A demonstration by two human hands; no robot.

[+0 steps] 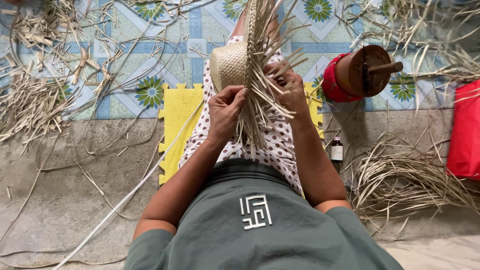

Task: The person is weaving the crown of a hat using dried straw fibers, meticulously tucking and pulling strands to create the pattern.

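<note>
I see the floor first: patterned blue-green tiles (150,65) far, bare concrete (65,190) near, with a yellow foam mat (175,125) under the legs in the polka-dot trousers (272,145). Loose straw scraps (35,100) lie far left; a coiled bundle of straw (410,180) sits near right, beside a red bag (465,130) at the right edge.

The woven straw piece (231,65) rests on the lap, straight ahead of both hands. Its finished rounded part lies to the left and far, and its loose strands (260,100) run along a near-far axis, fanning down between the hands. My left hand (225,112) is closed on the strands at the woven edge; my right hand (290,90) pinches strands just beside it, so the hands are close together, the left a touch nearer me.

A round wooden block (365,70) with a red cloth sits far right, well apart. A small dark bottle (337,150) stands just right of the right forearm. A long pale strip (130,195) trails near left. Nothing blocks the hands.
</note>
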